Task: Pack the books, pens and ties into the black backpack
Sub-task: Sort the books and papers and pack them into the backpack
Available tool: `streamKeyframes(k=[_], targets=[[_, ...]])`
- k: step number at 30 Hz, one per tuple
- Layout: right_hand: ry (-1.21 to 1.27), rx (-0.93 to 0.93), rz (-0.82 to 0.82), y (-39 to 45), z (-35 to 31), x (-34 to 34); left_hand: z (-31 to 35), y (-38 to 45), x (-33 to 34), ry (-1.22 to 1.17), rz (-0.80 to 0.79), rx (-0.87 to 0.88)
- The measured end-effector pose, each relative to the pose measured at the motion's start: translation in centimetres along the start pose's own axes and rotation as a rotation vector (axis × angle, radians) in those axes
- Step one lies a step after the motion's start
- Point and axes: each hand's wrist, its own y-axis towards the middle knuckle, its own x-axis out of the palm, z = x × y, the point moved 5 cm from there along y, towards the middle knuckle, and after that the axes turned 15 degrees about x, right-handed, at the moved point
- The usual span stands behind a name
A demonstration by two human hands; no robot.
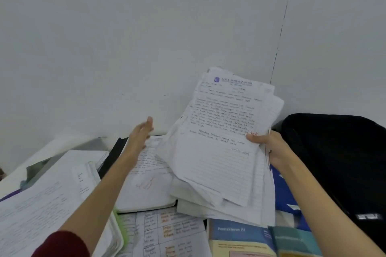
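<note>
My right hand [269, 146] grips a thick stack of handwritten lined papers [219, 137] by its right edge and holds it lifted and tilted above the desk. My left hand [141, 134] hovers just left of the stack with straight fingers and holds nothing. The black backpack [338, 162] sits at the right against the wall, directly beside my right hand; whether it is open is unclear. Below the stack lie a blue-covered textbook [240, 236] and a teal book [292, 240]. No pens or ties are visible.
An open black-edged notebook [146, 185] lies under my left forearm. Loose sheets and a plastic folder [52, 198] cover the left side. A sheet with highlighted notes [167, 233] lies at the front. A blue item [282, 192] sits beside the backpack. The white wall [146, 37] stands close behind.
</note>
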Motion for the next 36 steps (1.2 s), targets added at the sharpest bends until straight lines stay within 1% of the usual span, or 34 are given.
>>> streamKeyframes(k=[1, 2, 4, 5, 6, 7, 8, 9, 11, 14, 16, 19, 21, 24, 28, 30, 33, 36], targets=[[-0.044, -0.016, -0.031, -0.1, -0.7, 0.1, 1.9, 0.6, 0.4, 0.046, -0.073, 0.11], [-0.085, -0.025, -0.058, -0.2, -1.2, 0.3, 3.5, 1.0, 1.1, 0.085, -0.179, 0.163], [-0.142, -0.041, -0.109, -0.3, -2.1, 0.9, 5.4, 1.4, 2.8, 0.185, -0.395, 0.161], [-0.157, -0.049, -0.136, -0.2, -2.4, 1.2, 5.8, 1.3, 3.6, 0.196, -0.458, 0.142], [-0.168, -0.058, -0.161, -0.1, -2.7, 1.6, 5.8, 1.2, 4.3, 0.156, -0.498, 0.124], [-0.183, -0.067, -0.178, 0.1, -2.9, 2.0, 5.6, 1.0, 4.9, 0.066, -0.516, 0.103], [-0.202, -0.077, -0.189, 0.2, -3.0, 2.4, 5.2, 0.7, 5.6, -0.05, -0.507, 0.074], [-0.22, -0.087, -0.194, 0.3, -3.1, 2.8, 4.8, 0.5, 6.0, -0.15, -0.459, 0.052], [-0.239, -0.116, -0.188, 0.6, -3.5, 3.2, 4.6, 0.3, 6.2, -0.261, -0.299, 0.062], [-0.281, -0.197, -0.16, 0.9, -4.6, 3.8, 5.8, 0.5, 5.9, -0.27, -0.097, 0.187], [-0.318, -0.279, -0.135, 1.0, -5.3, 4.2, 6.5, 0.4, 5.8, -0.266, 0.001, 0.264], [-0.29, -0.296, -0.127, 1.3, -4.7, 4.4, 5.9, -0.5, 6.6, -0.316, 0.095, 0.277], [-0.28, -0.285, -0.108, 1.7, -4.1, 4.0, 5.2, -1.1, 7.4, -0.338, 0.102, 0.243], [-0.268, -0.278, -0.088, 2.0, -3.8, 2.8, 4.9, -1.3, 9.0, -0.343, 0.059, 0.229], [-0.244, -0.258, -0.051, 2.1, -3.3, 1.9, 4.9, -1.3, 10.0, -0.323, -0.02, 0.275], [-0.23, -0.262, -0.022, 2.1, -3.0, 1.9, 4.7, -1.2, 9.8, -0.326, -0.001, 0.297], [-0.163, -0.298, 0.073, 1.9, -2.5, 2.2, 4.9, -1.4, 9.7, -0.336, 0.044, 0.318], [-0.081, -0.328, 0.214, 1.9, -1.4, 1.9, 4.3, -1.4, 9.4, -0.351, 0.058, 0.257]])
